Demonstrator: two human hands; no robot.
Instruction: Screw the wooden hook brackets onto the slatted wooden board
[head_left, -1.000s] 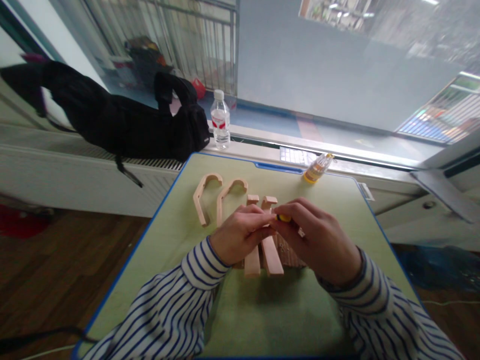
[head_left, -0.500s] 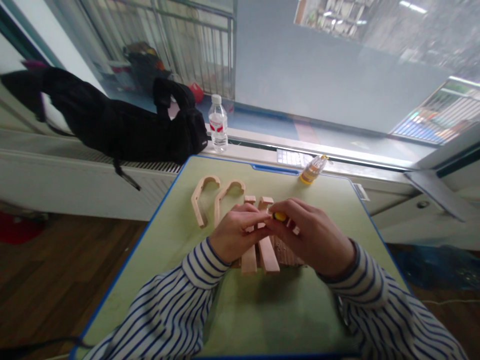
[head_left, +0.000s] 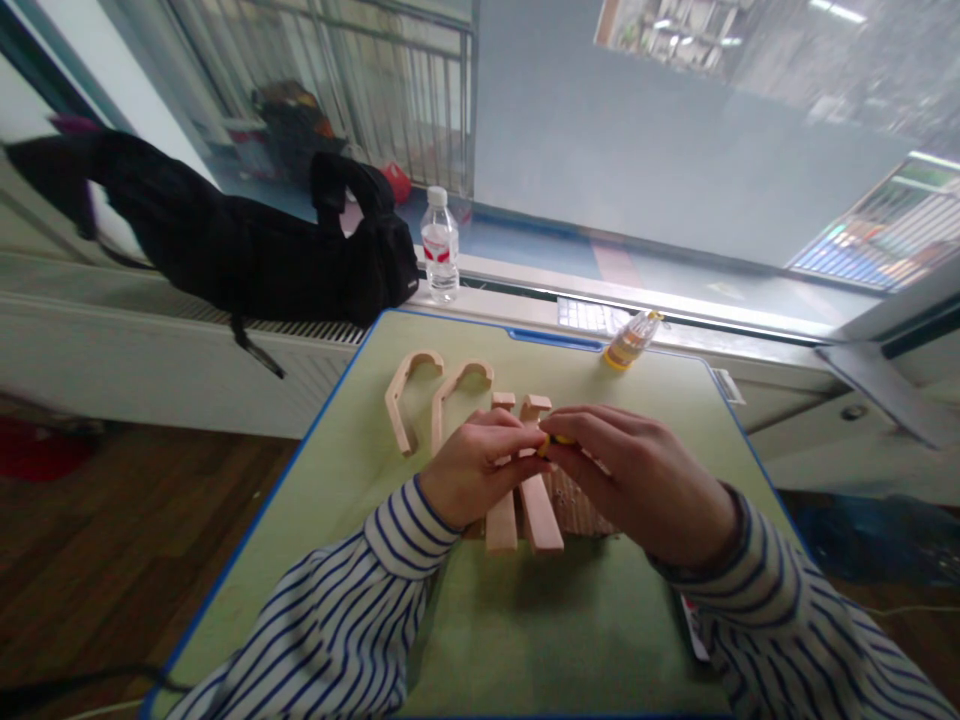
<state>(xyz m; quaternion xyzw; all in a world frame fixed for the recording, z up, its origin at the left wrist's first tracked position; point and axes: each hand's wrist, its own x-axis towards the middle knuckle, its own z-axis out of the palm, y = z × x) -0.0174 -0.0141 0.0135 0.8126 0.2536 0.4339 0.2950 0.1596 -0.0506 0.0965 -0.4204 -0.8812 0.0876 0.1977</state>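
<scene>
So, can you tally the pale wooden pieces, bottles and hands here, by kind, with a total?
Wooden pieces: 4 (two curved pieces, two straight-looking pieces partly under the hands)
Bottles: 2 (white-capped bottle, yellow-capped bottle)
Hands: 2 (left hand, right hand)
Total: 8

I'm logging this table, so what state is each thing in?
Left hand: at yellow piece, grip unclear.
Right hand: gripping yellow piece.
Hooked wooden pieces: lying on table.
Nearer wooden pieces: side by side, partly covered.
Water bottle: upright, capped.
Small bottle: standing or lying, unclear.
Black bag: slumped.
</scene>
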